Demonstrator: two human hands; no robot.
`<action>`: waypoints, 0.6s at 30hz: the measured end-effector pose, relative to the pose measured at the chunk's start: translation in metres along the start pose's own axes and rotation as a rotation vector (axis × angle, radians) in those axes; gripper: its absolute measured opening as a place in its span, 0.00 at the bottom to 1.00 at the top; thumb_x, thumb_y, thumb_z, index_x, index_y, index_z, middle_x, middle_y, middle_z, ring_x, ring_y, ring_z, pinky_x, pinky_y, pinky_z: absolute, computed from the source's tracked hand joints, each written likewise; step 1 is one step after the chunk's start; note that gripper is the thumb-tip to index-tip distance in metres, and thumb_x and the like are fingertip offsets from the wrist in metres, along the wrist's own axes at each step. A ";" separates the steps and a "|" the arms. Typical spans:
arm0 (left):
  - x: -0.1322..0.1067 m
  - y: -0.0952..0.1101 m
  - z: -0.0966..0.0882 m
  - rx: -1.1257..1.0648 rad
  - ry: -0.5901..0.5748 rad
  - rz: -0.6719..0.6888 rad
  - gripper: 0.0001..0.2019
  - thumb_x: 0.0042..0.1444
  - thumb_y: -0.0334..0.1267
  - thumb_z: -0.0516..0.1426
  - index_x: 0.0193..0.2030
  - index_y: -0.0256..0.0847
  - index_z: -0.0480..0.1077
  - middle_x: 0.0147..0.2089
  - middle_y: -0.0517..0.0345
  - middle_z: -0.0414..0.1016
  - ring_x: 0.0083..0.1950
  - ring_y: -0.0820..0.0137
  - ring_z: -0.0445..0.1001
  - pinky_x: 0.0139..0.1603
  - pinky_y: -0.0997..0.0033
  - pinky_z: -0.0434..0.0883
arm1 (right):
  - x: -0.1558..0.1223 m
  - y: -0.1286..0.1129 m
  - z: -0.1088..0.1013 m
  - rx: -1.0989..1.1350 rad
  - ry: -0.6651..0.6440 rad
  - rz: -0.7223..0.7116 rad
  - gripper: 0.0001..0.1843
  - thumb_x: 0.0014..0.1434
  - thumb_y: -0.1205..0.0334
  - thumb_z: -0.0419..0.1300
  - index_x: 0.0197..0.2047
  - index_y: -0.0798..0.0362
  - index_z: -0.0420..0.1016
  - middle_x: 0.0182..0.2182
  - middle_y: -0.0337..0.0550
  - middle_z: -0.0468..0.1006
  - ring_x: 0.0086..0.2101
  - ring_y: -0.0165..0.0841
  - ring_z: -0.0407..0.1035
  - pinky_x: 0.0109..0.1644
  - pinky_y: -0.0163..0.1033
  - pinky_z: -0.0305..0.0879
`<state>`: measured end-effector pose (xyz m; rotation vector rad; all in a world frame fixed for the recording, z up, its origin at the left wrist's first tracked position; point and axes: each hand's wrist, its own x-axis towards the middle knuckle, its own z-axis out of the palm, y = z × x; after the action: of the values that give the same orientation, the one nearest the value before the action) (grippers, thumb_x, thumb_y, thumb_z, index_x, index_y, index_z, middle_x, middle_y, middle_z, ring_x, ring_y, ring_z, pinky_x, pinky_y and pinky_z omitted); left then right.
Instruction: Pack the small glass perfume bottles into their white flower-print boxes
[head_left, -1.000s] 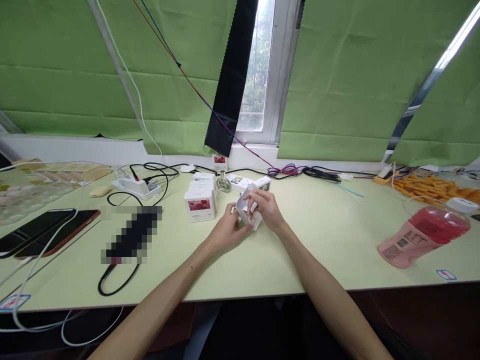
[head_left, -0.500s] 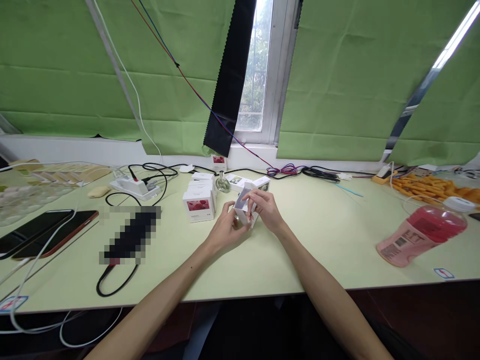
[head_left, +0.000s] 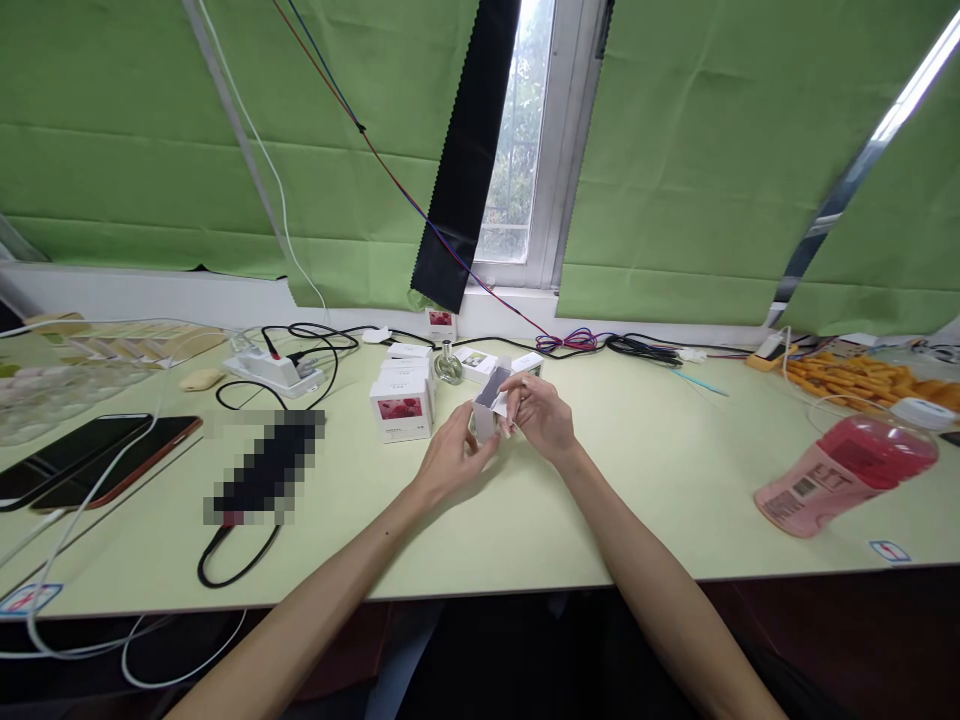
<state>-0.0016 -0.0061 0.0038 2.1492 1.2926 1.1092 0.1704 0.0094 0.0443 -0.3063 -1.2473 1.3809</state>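
Observation:
A small white cardboard box (head_left: pixel 491 388) stands with its top open and its grey inside showing. My left hand (head_left: pixel 452 448) is wrapped round the box's left and near side, its thumb towards the front. My right hand (head_left: pixel 545 418) is closed at the box's right edge, its fingertips pinching a white flap; whether the flap belongs to the box I cannot tell. Just beyond stands a clear glass perfume bottle (head_left: pixel 448 368) with a silver neck. Left of my hands, several white boxes (head_left: pixel 402 412) with a red flower picture stand in a row.
More white boxes (head_left: pixel 477 364) lie behind my hands. A power strip (head_left: pixel 274 375), a dark blurred-out item (head_left: pixel 266 465) and phones (head_left: pixel 112 460) are at the left. On the right are a pink drink bottle (head_left: pixel 844 475) and orange pieces (head_left: pixel 847 375). Black cables (head_left: pixel 641 350) run along the wall.
My right hand has shifted slightly right and turned, now pinching the white flap at the box's edge. The box opening is tilted more into view. My left hand stays round the box.

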 end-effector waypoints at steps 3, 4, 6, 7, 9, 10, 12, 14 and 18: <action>-0.001 0.004 -0.003 0.012 -0.020 -0.005 0.17 0.62 0.53 0.56 0.49 0.44 0.66 0.42 0.58 0.76 0.30 0.72 0.74 0.31 0.69 0.68 | 0.000 -0.002 0.001 0.010 0.023 0.021 0.17 0.58 0.48 0.59 0.35 0.55 0.77 0.16 0.36 0.72 0.17 0.33 0.69 0.22 0.36 0.60; -0.001 0.005 -0.004 0.014 -0.023 -0.005 0.17 0.62 0.53 0.56 0.50 0.44 0.65 0.42 0.58 0.77 0.30 0.71 0.74 0.31 0.69 0.68 | 0.000 -0.002 0.001 0.011 0.030 0.029 0.17 0.57 0.48 0.59 0.36 0.55 0.77 0.16 0.36 0.72 0.17 0.33 0.69 0.22 0.37 0.60; -0.001 0.006 -0.005 0.016 -0.028 -0.004 0.19 0.62 0.52 0.55 0.53 0.44 0.65 0.42 0.58 0.77 0.30 0.71 0.74 0.32 0.69 0.68 | 0.000 -0.003 0.001 0.025 0.041 0.038 0.17 0.57 0.48 0.59 0.36 0.54 0.77 0.16 0.36 0.72 0.17 0.33 0.69 0.22 0.37 0.60; -0.001 0.006 -0.005 0.015 -0.031 -0.004 0.19 0.62 0.52 0.55 0.55 0.45 0.65 0.42 0.58 0.77 0.30 0.71 0.74 0.32 0.69 0.68 | 0.000 -0.003 0.001 0.036 0.044 0.042 0.17 0.57 0.48 0.58 0.35 0.54 0.77 0.16 0.36 0.72 0.17 0.33 0.68 0.22 0.37 0.60; -0.001 0.005 -0.004 0.012 -0.027 -0.002 0.20 0.63 0.51 0.55 0.58 0.45 0.64 0.43 0.58 0.78 0.31 0.70 0.74 0.33 0.68 0.69 | 0.000 -0.003 0.001 0.062 0.051 0.045 0.17 0.57 0.49 0.57 0.35 0.54 0.78 0.17 0.37 0.73 0.17 0.32 0.68 0.23 0.37 0.61; 0.000 0.005 -0.004 0.009 -0.023 -0.003 0.21 0.63 0.51 0.55 0.59 0.45 0.64 0.44 0.57 0.78 0.32 0.70 0.74 0.33 0.69 0.69 | 0.000 -0.004 0.001 0.077 0.055 0.046 0.17 0.58 0.49 0.57 0.35 0.54 0.78 0.17 0.37 0.73 0.17 0.32 0.68 0.23 0.37 0.62; 0.000 0.004 -0.003 0.002 -0.013 -0.006 0.23 0.63 0.51 0.54 0.61 0.45 0.63 0.47 0.56 0.78 0.34 0.69 0.74 0.33 0.69 0.69 | 0.000 -0.004 0.000 0.110 0.060 0.045 0.17 0.59 0.50 0.56 0.35 0.54 0.78 0.16 0.38 0.74 0.17 0.33 0.67 0.24 0.38 0.63; 0.000 0.004 -0.003 -0.002 -0.010 -0.008 0.24 0.63 0.52 0.54 0.62 0.45 0.62 0.49 0.54 0.78 0.35 0.68 0.75 0.32 0.69 0.69 | 0.001 -0.003 -0.001 0.142 0.060 0.036 0.17 0.59 0.50 0.55 0.34 0.54 0.78 0.16 0.38 0.74 0.17 0.33 0.67 0.25 0.38 0.64; 0.000 0.004 -0.004 -0.010 -0.025 -0.016 0.26 0.63 0.53 0.54 0.65 0.48 0.58 0.51 0.55 0.77 0.34 0.68 0.74 0.34 0.67 0.70 | 0.001 -0.004 -0.001 0.167 0.069 0.030 0.18 0.60 0.50 0.54 0.34 0.54 0.79 0.15 0.39 0.74 0.16 0.33 0.67 0.24 0.38 0.64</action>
<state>-0.0023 -0.0086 0.0084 2.1356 1.2883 1.0765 0.1732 0.0099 0.0471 -0.2550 -1.0669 1.4776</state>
